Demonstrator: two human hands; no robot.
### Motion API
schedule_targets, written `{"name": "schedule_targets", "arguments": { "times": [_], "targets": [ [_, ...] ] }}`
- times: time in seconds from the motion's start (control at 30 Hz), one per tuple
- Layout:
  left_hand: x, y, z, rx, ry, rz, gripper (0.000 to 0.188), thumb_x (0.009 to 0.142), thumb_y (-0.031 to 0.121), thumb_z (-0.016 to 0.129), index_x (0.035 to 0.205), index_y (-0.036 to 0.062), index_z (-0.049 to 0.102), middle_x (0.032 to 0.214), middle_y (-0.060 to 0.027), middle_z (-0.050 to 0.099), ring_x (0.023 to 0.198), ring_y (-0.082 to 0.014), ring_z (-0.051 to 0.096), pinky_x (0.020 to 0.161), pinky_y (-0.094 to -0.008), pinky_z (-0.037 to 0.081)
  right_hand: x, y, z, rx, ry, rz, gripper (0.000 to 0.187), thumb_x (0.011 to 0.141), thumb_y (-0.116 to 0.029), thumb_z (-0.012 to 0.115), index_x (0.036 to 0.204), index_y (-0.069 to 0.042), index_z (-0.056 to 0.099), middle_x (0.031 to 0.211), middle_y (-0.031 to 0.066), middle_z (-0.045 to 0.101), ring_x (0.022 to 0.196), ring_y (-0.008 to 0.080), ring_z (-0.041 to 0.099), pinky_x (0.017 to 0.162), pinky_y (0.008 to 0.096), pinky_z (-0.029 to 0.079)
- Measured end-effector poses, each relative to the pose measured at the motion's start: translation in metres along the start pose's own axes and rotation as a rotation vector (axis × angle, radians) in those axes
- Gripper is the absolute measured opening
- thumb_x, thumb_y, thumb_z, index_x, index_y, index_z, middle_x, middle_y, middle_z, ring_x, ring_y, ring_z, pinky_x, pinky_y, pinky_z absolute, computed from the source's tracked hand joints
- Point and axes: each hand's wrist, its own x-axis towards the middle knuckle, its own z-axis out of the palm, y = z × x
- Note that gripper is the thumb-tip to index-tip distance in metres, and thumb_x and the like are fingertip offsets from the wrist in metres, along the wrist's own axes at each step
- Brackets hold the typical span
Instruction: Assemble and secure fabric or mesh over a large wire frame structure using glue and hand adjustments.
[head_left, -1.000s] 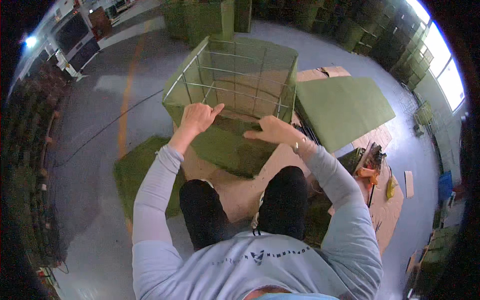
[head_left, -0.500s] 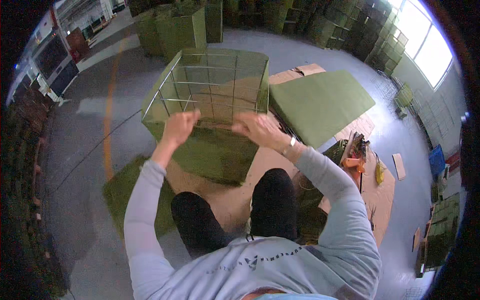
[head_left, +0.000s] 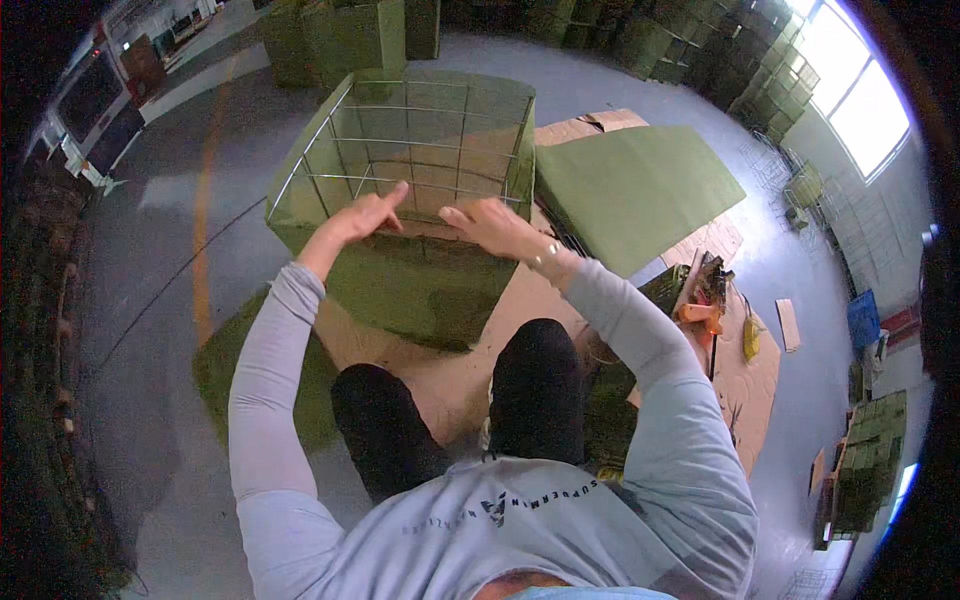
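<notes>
A box-shaped wire frame [head_left: 410, 141] with green sheet material [head_left: 410, 300] around its sides stands before my knees, its top uncovered. Over its near rim is my left hand [head_left: 368, 216], open, with one digit raised and the others apart. A short gap to the right, my right hand [head_left: 497, 230] hovers at the same rim. Its fingers point left, loosely bent and open. Nothing shows in either hand; whether the fingertips touch the rim I cannot tell. Through the grid, brown cardboard shows inside the frame.
A flat-topped green piece [head_left: 640, 190] lies to the right on cardboard [head_left: 755, 390]. Nearby are an orange-handled tool [head_left: 700, 315] and a small yellow item [head_left: 751, 338]. Another green sheet [head_left: 250, 370] is on the floor at left. Green boxes [head_left: 335, 45] stand at the back.
Both hands have risen slightly in view and come a little nearer each other along the rim. The left hand's digits have spread. The whole view has shifted slightly.
</notes>
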Motion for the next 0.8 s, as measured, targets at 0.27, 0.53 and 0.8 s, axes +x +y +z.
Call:
{"name": "schedule_targets", "arguments": {
  "times": [0.27,0.53,0.8],
  "targets": [
    [0.028,0.035,-0.027,0.312,0.575,0.449,0.054,0.090,0.048,0.049,0.108,-0.0025,0.060,0.104,-0.0127,0.063,0.098,-0.0248,0.061,0.085,-0.0349,0.048,-0.048,0.004,0.008,-0.370,0.174,-0.185,0.069,0.075,-0.064,0.059,0.090,0.003,0.061,0.071,0.0198,0.062,0.076,0.0342,0.064,0.066,0.0402,0.049],
    [0.160,0.033,-0.053,0.956,0.162,0.334,0.123,0.056,0.066,0.073,0.145,0.0057,0.014,0.149,-0.0176,0.019,0.138,-0.0312,0.020,0.111,-0.0492,0.019,-0.030,0.011,0.009,-0.269,-0.176,-0.101,0.072,0.072,-0.068,0.058,0.092,0.001,0.063,0.069,0.0195,0.063,0.070,0.0370,0.064,0.064,0.0425,0.050],
    [0.183,0.030,-0.052,0.866,-0.019,0.399,0.126,0.053,0.069,0.072,0.146,0.0093,0.013,0.147,-0.0195,0.022,0.137,-0.0356,0.020,0.110,-0.0540,0.018,-0.033,0.027,-0.018,0.391,0.366,-0.289,0.024,0.079,-0.026,0.069,0.091,-0.005,0.066,0.074,0.0149,0.064,0.070,0.0252,0.065,0.061,0.0353,0.051]
  ]
}}
